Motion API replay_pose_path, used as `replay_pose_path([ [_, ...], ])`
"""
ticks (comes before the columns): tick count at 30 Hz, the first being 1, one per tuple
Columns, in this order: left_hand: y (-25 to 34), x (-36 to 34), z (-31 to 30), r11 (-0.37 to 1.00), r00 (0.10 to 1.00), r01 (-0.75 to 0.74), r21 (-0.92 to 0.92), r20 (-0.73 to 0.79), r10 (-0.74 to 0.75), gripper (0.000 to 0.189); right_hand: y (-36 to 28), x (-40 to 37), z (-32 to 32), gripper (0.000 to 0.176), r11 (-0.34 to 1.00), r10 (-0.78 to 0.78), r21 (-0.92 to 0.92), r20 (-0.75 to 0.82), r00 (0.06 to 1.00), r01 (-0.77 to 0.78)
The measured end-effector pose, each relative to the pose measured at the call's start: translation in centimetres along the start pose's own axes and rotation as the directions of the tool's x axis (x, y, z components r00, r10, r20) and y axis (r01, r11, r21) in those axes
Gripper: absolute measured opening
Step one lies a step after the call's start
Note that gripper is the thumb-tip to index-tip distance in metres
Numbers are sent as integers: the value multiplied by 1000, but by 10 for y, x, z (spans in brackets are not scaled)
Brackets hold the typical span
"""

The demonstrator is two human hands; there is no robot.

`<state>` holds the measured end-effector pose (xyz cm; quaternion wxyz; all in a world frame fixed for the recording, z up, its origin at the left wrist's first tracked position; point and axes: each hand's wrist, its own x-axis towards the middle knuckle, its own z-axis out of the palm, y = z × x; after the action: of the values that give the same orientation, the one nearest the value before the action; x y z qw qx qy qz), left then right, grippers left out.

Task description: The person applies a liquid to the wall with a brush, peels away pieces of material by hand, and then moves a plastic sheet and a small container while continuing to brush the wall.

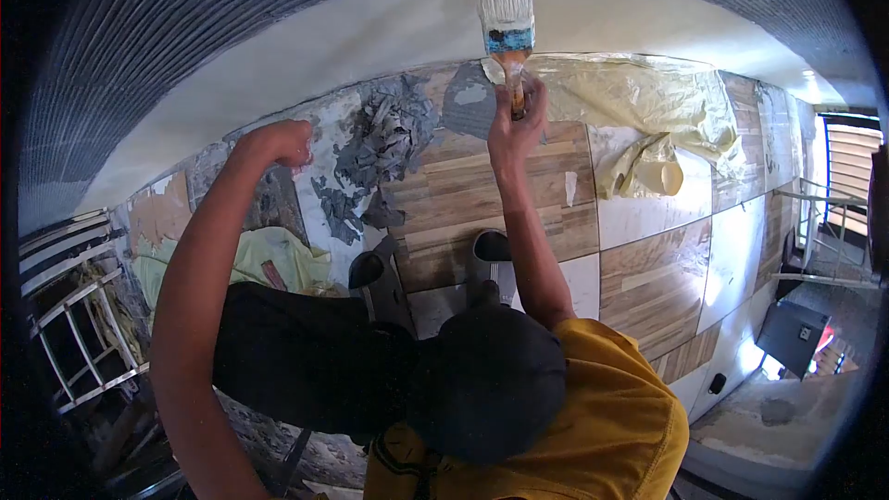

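Observation:
My right hand (516,120) grips a wide paintbrush (510,37) by its wooden handle. The brush points up, its bristles coated in white paint and lying against the pale lower band of the wall (611,9). A blue label crosses its ferrule. On the other side, my left hand (278,143) is curled closed near the wall's foot; nothing shows sticking out of it. Crumpled grey paper scraps (394,125) lie on the floor between my two hands. Beneath the right hand is a flat grey piece (468,97) with a pale patch.
Yellowish plastic sheeting (639,97) spreads along the wall to the right, with a roll end (659,178) beside it. A pale green cloth (278,259) lies left of my feet. Wood-pattern tiles (482,185) cover the floor. Metal frames (83,333) stand far left.

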<state>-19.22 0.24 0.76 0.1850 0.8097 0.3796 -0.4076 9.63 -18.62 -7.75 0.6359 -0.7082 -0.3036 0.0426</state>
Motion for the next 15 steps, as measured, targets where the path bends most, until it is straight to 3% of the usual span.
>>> replay_pose_path([
  [3, -5, 4, 6, 1000, 999, -17, -15, -38, 16, 30, -6, 5, 4, 27, 999, -29, -18, -8, 1000, 28],
  [9, -5, 6, 3, 999, 999, -5, -37, 47, 7, 30, 17, 4, 11, 28, 997, -10, -81, -15, 1000, 9],
  [12, -7, 10, 6, 1000, 999, -15, -25, 46, 16, 30, 36, -5, 10, 30, 994, 75, -85, 57, 996, -70],
  [15, -6, 10, 6, 999, 1000, -17, 34, -1, 17, 30, 58, -29, 5, 32, 962, 199, -207, 85, 976, -178],
])
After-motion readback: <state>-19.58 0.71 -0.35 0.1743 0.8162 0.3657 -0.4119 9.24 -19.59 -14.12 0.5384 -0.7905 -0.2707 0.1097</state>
